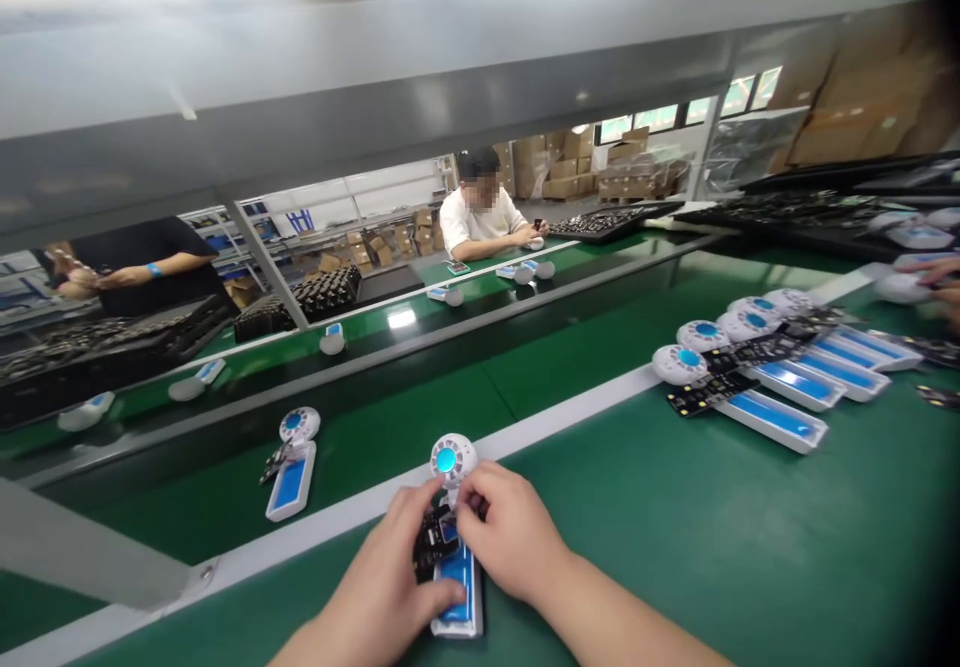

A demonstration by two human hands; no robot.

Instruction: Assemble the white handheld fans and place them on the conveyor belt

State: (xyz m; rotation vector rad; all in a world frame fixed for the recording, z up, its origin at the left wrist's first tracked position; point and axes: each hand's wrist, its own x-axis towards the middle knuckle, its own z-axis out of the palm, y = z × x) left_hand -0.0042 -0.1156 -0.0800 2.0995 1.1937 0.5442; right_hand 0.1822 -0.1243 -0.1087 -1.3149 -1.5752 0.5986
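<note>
The left hand [382, 577] and right hand [510, 532] are together on a white handheld fan unit [457, 622], which lies on the green bench mat [675, 567] just below the white edge rail [570, 417], with its round head toward the rail. The left hand's fingers press on a black circuit board [433, 544] at the unit's neck, and the right hand grips beside the neck; whether the board is seated or fastened is hidden by the hands. Completed state cannot be confirmed. A further unit [291, 482] stands on the green conveyor belt [375, 457] with a board at its side. At right, a batch of units [776, 419] has boards lying across them, apparently unfitted. Another person's hand [937, 277] is at the right edge.
</note>
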